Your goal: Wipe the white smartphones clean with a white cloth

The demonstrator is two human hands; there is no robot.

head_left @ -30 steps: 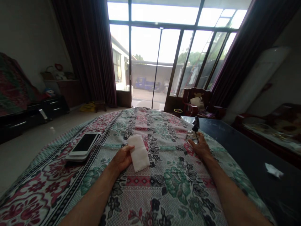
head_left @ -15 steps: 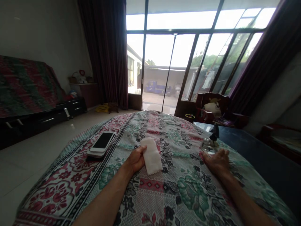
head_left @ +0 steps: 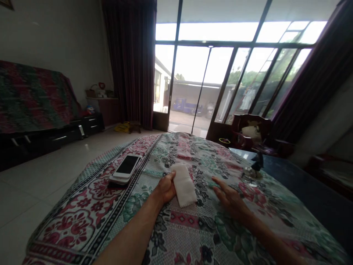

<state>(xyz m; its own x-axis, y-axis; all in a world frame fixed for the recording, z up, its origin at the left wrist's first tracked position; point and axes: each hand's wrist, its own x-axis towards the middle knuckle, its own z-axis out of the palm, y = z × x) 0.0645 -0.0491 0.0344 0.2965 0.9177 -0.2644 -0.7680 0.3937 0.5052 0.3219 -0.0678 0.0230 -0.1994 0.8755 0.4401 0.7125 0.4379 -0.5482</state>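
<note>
My left hand (head_left: 164, 190) pinches the left edge of a folded white cloth (head_left: 184, 185) that lies on the floral cover (head_left: 193, 228) of the table. My right hand (head_left: 230, 195) hovers just right of the cloth with its fingers stretched out and nothing in them. A small clear bottle with a dark spray top (head_left: 253, 170) stands on the cover further right, apart from both hands. Two stacked phones (head_left: 125, 169), the upper one white, lie on the cover to the left of my left hand.
A dark glossy table (head_left: 303, 184) adjoins on the right. A wooden armchair (head_left: 250, 130) stands by the glass doors (head_left: 209, 88). A covered sofa (head_left: 30, 99) and low dark drawers (head_left: 71, 130) line the left wall, with tiled floor (head_left: 41, 184) between.
My right hand has left the spot beside the bottle and moved left toward the cloth, fingers now spread. The view has turned a little to the left. The left hand keeps hold of the cloth.
</note>
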